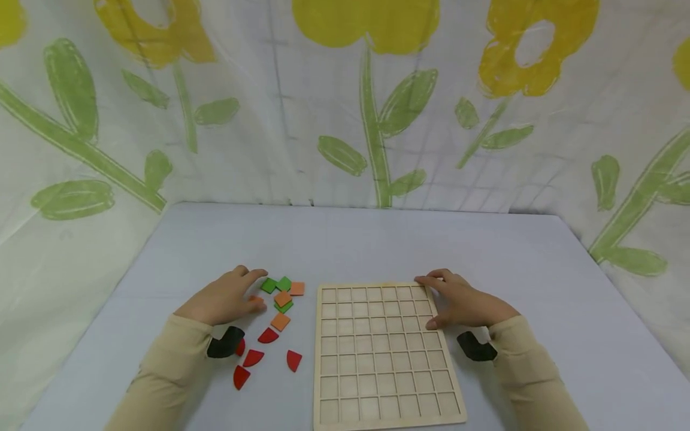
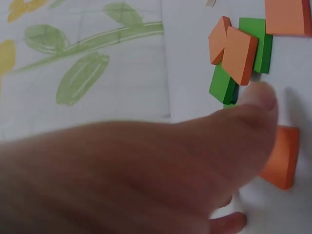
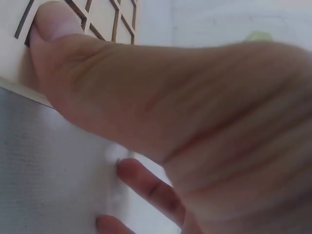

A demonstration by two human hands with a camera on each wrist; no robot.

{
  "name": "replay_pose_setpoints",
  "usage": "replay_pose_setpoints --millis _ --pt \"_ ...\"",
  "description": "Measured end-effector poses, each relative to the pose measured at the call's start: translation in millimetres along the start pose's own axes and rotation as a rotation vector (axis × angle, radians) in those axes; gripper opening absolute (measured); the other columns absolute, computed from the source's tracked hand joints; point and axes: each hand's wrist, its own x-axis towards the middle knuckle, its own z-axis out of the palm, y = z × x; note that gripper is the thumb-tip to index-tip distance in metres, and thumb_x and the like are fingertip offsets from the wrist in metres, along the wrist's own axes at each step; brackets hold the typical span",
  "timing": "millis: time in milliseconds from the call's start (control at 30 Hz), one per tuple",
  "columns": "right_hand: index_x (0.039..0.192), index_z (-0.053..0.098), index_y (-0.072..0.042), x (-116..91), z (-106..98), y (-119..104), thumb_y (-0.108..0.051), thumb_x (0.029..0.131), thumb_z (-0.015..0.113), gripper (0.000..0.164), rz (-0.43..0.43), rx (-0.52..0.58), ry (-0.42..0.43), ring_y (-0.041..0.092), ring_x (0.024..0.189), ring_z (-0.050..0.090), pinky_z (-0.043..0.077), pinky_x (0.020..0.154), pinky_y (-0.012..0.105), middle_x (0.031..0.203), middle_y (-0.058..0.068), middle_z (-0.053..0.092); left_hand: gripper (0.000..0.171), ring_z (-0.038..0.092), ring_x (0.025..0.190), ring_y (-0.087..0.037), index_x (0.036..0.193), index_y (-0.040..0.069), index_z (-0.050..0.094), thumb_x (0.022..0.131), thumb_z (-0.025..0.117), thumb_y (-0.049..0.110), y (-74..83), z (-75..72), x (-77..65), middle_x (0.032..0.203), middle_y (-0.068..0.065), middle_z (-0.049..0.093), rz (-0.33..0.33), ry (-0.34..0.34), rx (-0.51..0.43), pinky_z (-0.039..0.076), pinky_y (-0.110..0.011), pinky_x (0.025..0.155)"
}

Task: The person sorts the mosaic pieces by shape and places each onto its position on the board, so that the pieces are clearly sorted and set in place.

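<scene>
My left hand (image 1: 226,296) hovers low beside the loose tiles, its index finger reaching toward a green square tile (image 1: 269,285). Between its thumb and fingers an orange tile (image 2: 286,158) shows, partly covered by the thumb in the left wrist view. Just right of the hand, another orange tile (image 1: 283,299) lies on a green one (image 1: 284,307). On the right side of the wooden grid board (image 1: 389,425), my right hand (image 1: 466,304) rests its thumb on the border. Its index finger reaches the board's far right corner, while other fingers (image 3: 148,187) extend past the edge.
Several red quarter-circle pieces (image 1: 253,358) lie near the left wrist. More orange tiles (image 1: 280,322) sit between the left hand and the board. A white table (image 1: 366,239) carries everything, with a flower-printed curtain (image 1: 323,108) behind its far edge.
</scene>
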Motion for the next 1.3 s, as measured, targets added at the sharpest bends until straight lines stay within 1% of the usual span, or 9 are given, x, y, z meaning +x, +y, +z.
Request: replay_pose_setpoints --millis 100,233,367,533,667,833,967,1167,1300 --pt "0.148 0.036 -0.018 0.5 -0.2 0.9 -0.05 0.071 0.08 0.094 -0.004 0.007 -0.001 0.036 0.13 0.032 0.039 0.095 0.058 0.143 0.013 0.033 0.06 0.055 0.088 -0.028 0.124 -0.002 0.054 0.079 0.077 0.03 -3.0 0.6 -0.8 0.105 -0.019 0.053 -0.021 -0.006 0.012 0.051 -0.045 0.078" --pt "0.148 0.036 -0.019 0.6 0.2 2.3 -0.051 0.07 0.08 0.095 0.006 0.024 -0.004 0.036 0.131 0.031 0.038 0.096 0.058 0.143 0.011 0.032 0.056 0.051 0.086 -0.028 0.111 -0.002 0.055 0.076 0.08 0.034 -5.8 3.8 0.2 0.098 -0.016 0.051 -0.057 -0.011 0.037 0.05 -0.044 0.075" --pt "0.148 0.036 -0.02 0.7 0.0 5.0 -0.052 0.07 0.08 0.095 -0.007 0.015 -0.002 0.035 0.132 0.031 0.037 0.097 0.058 0.144 0.012 0.032 0.047 0.048 0.081 -0.025 0.099 0.0 0.053 0.077 0.079 0.032 -6.1 5.2 1.1 0.089 -0.011 0.048 -0.076 -0.026 0.038 0.048 -0.04 0.069" --pt "0.148 0.035 -0.021 -1.0 -1.6 8.9 -0.051 0.068 0.082 0.098 -0.027 0.013 -0.013 0.034 0.134 0.029 0.036 0.099 0.057 0.145 0.011 0.031 0.037 0.045 0.072 -0.02 0.09 0.002 0.051 0.08 0.077 0.028 -4.3 5.2 0.8 0.082 -0.008 0.045 -0.067 -0.045 0.025 0.043 -0.033 0.063" --pt "0.149 0.034 -0.022 -2.5 -1.7 10.2 -0.052 0.064 0.083 0.102 -0.025 0.025 -0.031 0.033 0.135 0.027 0.034 0.1 0.058 0.146 0.008 0.029 0.035 0.046 0.069 -0.018 0.087 0.003 0.051 0.082 0.075 0.027 -3.2 6.1 0.7 0.08 -0.007 0.045 -0.049 -0.041 0.033 0.043 -0.031 0.062" --pt "0.149 0.034 -0.02 -3.5 -1.4 8.6 -0.051 0.065 0.083 0.102 -0.034 0.033 -0.033 0.035 0.135 0.027 0.034 0.1 0.058 0.146 0.01 0.028 0.031 0.046 0.067 -0.017 0.085 0.002 0.052 0.083 0.073 0.024 -3.1 6.2 0.9 0.08 -0.007 0.044 -0.031 -0.043 0.033 0.043 -0.031 0.062" --pt "0.148 0.034 -0.018 -4.1 -1.5 8.7 -0.049 0.065 0.084 0.102 -0.043 0.033 -0.029 0.036 0.134 0.027 0.033 0.1 0.059 0.146 0.011 0.029 0.024 0.044 0.065 -0.017 0.083 0.001 0.053 0.084 0.069 0.018 -2.7 5.7 1.0 0.079 -0.007 0.044 -0.014 -0.033 0.023 0.041 -0.03 0.061" --pt "0.148 0.034 -0.015 -3.8 -1.9 9.1 -0.049 0.066 0.083 0.102 -0.058 0.03 -0.029 0.038 0.134 0.027 0.033 0.1 0.06 0.146 0.014 0.028 0.013 0.044 0.064 -0.018 0.079 0.001 0.052 0.082 0.058 0.012 -1.5 3.6 0.6 0.077 -0.007 0.046 -0.029 -0.029 -0.038 0.04 -0.029 0.058" --pt "0.148 0.034 -0.015 -2.3 -2.7 8.6 -0.049 0.066 0.083 0.102 -0.065 0.022 -0.027 0.038 0.133 0.027 0.034 0.099 0.06 0.145 0.014 0.029 0.011 0.045 0.063 -0.017 0.082 -0.001 0.053 0.081 0.054 0.011 -2.3 -0.1 0.1 0.074 -0.006 0.05 -0.044 -0.022 -0.102 0.039 -0.029 0.057"
